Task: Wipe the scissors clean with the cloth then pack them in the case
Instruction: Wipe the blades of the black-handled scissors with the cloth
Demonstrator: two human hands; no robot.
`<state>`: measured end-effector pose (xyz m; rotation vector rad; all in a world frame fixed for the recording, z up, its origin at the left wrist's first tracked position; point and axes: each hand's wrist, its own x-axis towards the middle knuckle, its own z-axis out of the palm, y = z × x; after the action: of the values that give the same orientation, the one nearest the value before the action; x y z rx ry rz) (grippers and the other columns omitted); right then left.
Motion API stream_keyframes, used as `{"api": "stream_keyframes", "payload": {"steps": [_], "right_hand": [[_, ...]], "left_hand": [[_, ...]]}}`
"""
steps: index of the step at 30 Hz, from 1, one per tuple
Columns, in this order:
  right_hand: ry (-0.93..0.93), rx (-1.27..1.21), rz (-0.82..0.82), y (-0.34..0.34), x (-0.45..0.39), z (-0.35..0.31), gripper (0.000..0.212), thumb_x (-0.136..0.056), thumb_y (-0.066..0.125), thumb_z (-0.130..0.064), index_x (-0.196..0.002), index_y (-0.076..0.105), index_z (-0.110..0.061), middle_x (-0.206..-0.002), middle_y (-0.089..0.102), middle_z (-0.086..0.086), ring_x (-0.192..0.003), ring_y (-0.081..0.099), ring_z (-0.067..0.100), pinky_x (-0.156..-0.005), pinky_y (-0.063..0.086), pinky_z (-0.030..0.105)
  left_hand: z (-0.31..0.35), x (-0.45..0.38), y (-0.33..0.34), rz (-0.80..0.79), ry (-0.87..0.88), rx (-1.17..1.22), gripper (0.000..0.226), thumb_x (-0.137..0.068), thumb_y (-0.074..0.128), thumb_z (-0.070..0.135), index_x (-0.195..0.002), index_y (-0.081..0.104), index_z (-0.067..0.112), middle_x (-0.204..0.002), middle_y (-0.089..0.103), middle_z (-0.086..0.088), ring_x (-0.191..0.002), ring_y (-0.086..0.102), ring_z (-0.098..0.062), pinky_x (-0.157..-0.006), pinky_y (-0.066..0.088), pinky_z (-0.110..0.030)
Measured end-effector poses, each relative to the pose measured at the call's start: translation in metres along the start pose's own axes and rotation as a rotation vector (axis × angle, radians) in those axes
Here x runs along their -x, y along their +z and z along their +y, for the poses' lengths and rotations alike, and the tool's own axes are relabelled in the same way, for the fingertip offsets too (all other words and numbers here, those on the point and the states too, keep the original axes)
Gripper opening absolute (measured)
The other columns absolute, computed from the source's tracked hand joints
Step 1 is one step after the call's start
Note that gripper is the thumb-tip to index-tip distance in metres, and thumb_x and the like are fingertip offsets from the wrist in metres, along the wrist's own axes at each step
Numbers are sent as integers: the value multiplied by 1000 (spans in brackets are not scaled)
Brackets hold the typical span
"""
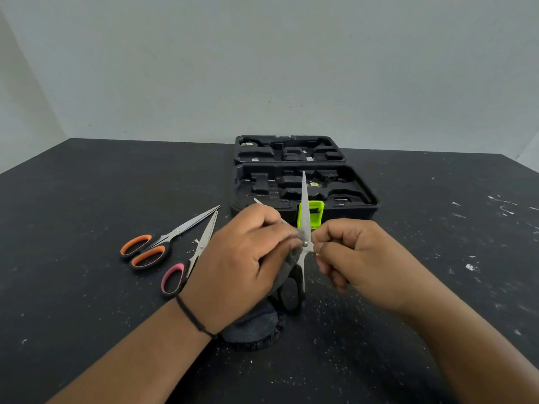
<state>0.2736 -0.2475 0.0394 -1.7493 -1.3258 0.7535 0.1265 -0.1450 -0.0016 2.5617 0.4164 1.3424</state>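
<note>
Gripping a dark grey cloth at frame centre with left hand, fingers curling round it and one blade of the open black-handled steel scissors. Pinching near the pivot with right hand, fingers curling. Lying at left on the speckled black table: orange-handled scissors and pink-handled scissors. Sitting open just behind: black moulded plastic case with lime-green latch.

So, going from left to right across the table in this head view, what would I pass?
Orange-handled scissors → pink-handled scissors → left hand with the cloth → the held scissors' upright blade → right hand.
</note>
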Motion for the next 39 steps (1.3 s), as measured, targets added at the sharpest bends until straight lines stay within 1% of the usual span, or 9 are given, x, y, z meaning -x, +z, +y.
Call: {"api": "stream_keyframes", "payload": {"steps": [6, 10, 15, 20, 25, 29, 34, 36, 39], "right_hand": [[-7, 38, -22, -6, 2, -2, 18, -89, 49, -5, -76, 62, -6, -57, 59, -3, -50, 46, 11, -51, 40, 25], [-12, 39, -7, -4, 2, -2, 19, -89, 50, -6, -74, 62, -8, -55, 59, -4, -49, 45, 12, -51, 39, 28], [-16, 64, -25, -7, 3, -2, 19, -89, 49, -5, -74, 61, -7, -56, 59, -3, -50, 45, 12, -49, 39, 24], [-41, 60, -3, -3, 3, -2, 20, -88, 50, -7, -71, 61, -9, -57, 58, 0, -51, 43, 16, -50, 37, 30], [-39, 86, -35, -10, 5, -3, 20, -89, 50, -7, -72, 61, -7, -56, 58, -2, -50, 45, 12, -48, 39, 24], [-58, 104, -23, -7, 4, -1, 20, -89, 51, -9, -73, 62, -10, -57, 59, -2, -52, 46, 16, -51, 39, 30], [-72, 137, -30, -10, 5, -2, 21, -89, 51, -11, -71, 62, -13, -59, 60, 1, -52, 46, 15, -50, 39, 28], [-79, 135, -30, -8, 5, -2, 20, -90, 51, -10, -73, 62, -11, -58, 59, -3, -51, 45, 13, -49, 39, 26], [-86, 128, -20, -7, 5, -2, 20, -90, 52, -9, -74, 63, -11, -59, 60, 3, -49, 44, 13, -47, 38, 26]], "left_hand": [[-7, -4, -3, 128, -77, -66, 19, -90, 59, 18, -92, 74, 7, -87, 63, -3, -85, 57, -10, -79, 44, -14], [-4, -2, -1, 54, -2, -4, 15, -90, 61, 13, -94, 74, 6, -88, 63, -5, -84, 60, -13, -76, 48, -22], [-11, -6, -5, 150, -91, -53, 17, -89, 60, 16, -90, 74, 6, -86, 63, -4, -83, 57, -10, -77, 46, -16], [-4, -4, -4, 54, -5, 18, 14, -89, 61, 14, -92, 74, 8, -88, 65, -3, -83, 61, -10, -76, 49, -22], [-12, -7, -9, 160, -70, -43, 16, -89, 61, 16, -90, 74, 7, -86, 65, -3, -83, 58, -9, -77, 47, -18], [-7, -3, -4, 105, -15, -21, 16, -89, 61, 15, -92, 74, 5, -87, 65, -5, -83, 60, -12, -75, 49, -23], [-18, -7, -11, 210, -101, -97, 16, -89, 61, 15, -89, 74, 5, -87, 64, -2, -84, 56, -6, -80, 42, -10], [-14, -4, -9, 182, -74, -73, 18, -89, 60, 16, -91, 74, 4, -87, 64, -4, -83, 57, -8, -79, 45, -13], [-10, -3, -6, 132, -48, -36, 19, -89, 60, 18, -91, 74, 4, -86, 63, -5, -82, 57, -10, -76, 47, -17]]}}
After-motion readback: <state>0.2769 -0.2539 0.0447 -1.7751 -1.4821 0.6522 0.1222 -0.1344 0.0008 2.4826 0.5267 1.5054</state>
